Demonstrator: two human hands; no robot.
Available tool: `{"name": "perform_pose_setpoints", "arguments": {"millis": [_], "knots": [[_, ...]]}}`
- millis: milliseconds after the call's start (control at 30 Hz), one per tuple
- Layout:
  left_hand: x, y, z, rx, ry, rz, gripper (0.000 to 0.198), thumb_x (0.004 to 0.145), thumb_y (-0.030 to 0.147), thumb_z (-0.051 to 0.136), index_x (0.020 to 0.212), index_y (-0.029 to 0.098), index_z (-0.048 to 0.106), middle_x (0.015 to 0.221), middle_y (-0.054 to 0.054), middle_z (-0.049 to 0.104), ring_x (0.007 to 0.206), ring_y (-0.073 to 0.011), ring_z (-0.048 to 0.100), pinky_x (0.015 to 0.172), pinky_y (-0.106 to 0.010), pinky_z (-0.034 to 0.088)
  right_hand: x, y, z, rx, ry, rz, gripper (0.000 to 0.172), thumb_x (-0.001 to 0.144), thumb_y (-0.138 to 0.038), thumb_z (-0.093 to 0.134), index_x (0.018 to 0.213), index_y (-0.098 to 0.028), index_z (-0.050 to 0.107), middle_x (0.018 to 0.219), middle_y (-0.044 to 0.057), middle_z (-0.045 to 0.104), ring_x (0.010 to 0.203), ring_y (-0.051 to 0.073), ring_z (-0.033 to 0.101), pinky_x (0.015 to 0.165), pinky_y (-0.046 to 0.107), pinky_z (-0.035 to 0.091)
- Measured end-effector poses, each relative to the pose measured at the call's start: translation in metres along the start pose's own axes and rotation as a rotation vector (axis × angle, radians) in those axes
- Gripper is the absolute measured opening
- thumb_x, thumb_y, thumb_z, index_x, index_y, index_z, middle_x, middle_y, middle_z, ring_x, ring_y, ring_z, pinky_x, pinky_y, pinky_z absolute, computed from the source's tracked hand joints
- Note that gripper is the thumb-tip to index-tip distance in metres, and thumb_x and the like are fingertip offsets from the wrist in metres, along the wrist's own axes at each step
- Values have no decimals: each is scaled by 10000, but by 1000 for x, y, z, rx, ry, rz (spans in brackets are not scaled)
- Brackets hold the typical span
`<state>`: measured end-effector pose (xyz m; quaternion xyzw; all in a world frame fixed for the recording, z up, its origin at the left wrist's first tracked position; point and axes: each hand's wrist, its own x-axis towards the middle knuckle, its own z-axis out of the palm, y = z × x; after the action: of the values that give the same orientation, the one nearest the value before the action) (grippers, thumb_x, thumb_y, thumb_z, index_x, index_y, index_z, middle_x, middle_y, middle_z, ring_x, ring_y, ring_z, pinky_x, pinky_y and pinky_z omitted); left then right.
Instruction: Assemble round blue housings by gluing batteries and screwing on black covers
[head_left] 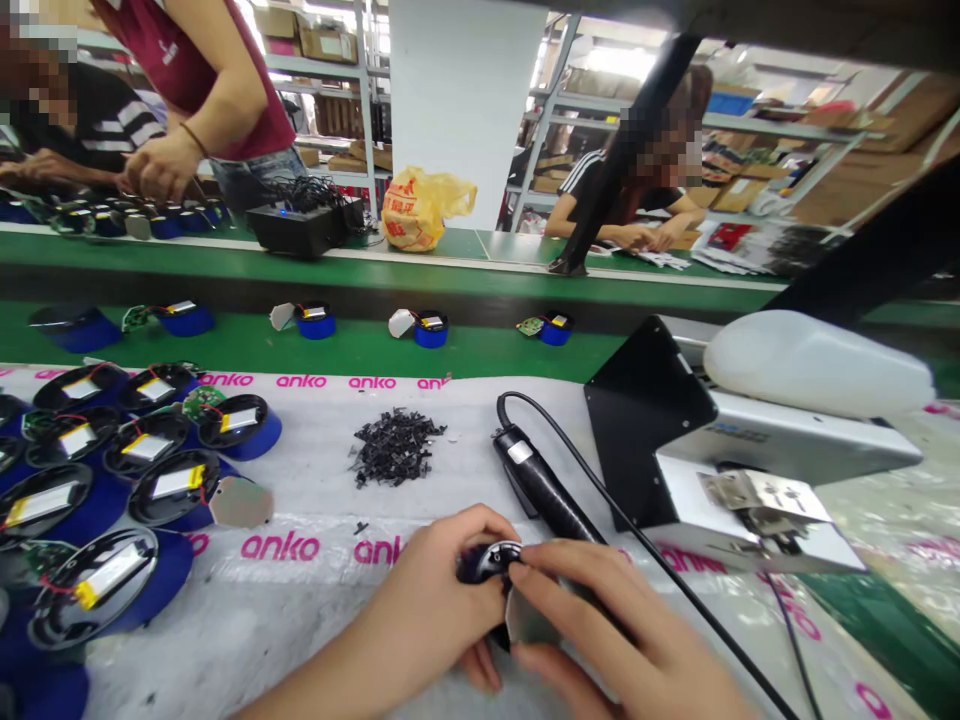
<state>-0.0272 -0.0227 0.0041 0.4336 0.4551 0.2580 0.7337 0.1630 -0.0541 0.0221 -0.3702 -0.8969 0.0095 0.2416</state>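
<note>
Between my two hands is a small round black housing (491,563), mostly covered by fingers. My left hand (442,575) wraps round its left side. The fingers of my right hand (600,610) press at its right rim, and a pale grey circuit board (529,618) shows beneath them. Just beyond my hands lies a black electric screwdriver (551,490) with a cable. A pile of small black plastic parts (394,447) sits on the white sheet ahead. To the left stand several blue housings (176,490) with batteries and hanging circuit boards.
At right stands a metal feeder-like machine (765,500) with a white plastic bottle (817,360) on top. Beyond the sheet, a green conveyor belt (480,355) carries several blue housings. A yellow bag (424,208) and a black box (296,230) sit behind. Three people work across the line.
</note>
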Motion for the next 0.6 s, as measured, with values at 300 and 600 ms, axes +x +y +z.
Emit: {"name": "perform_pose_setpoints", "arguments": {"millis": [300, 600], "knots": [[-1, -11, -37, -244, -390, -35, 755, 651, 259, 920, 1312, 192, 562, 702, 5, 731, 612, -135, 729, 667, -256, 595, 12, 18, -2, 117, -9, -123, 224, 976, -251, 622, 1180, -175, 677, 1145, 41, 742, 1141, 153, 671, 1066, 233, 499], [2, -7, -41, -299, -436, -68, 835, 646, 293, 944, 1390, 224, 572, 721, -16, 758, 637, -153, 756, 690, -284, 608, 28, 22, -14, 333, -252, -64, 243, 1002, -309, 565, 1180, -275, 726, 1178, 28, 736, 1154, 198, 677, 1095, 342, 496]]}}
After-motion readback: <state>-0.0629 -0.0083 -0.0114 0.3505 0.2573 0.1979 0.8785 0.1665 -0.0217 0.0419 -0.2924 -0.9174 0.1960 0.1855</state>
